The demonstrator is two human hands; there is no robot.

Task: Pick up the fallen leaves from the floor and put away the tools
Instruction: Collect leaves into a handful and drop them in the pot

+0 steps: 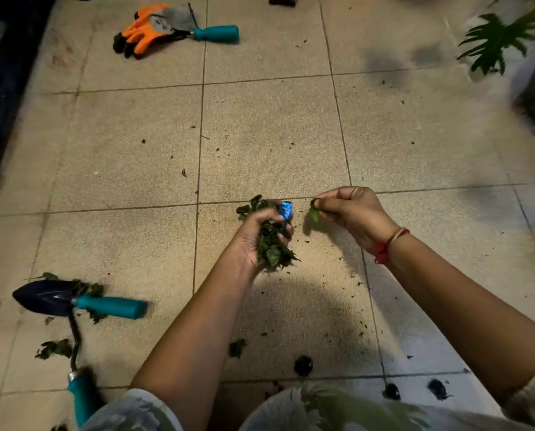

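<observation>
Leaves (271, 244) bunched in left hand (253, 237), grip clenched round wad plus blue scrap (286, 209). Single leaf (314, 214) pinched at right hand (353, 216) fingertips, just beside the wad. Loose leaf bits (55, 348) on tile floor (275, 126) lower left, near 2 teal-handled tools: trowel (73, 298), hand fork (76, 368). 3rd tool (198, 31) far up w/ orange gloves (142, 32).
</observation>
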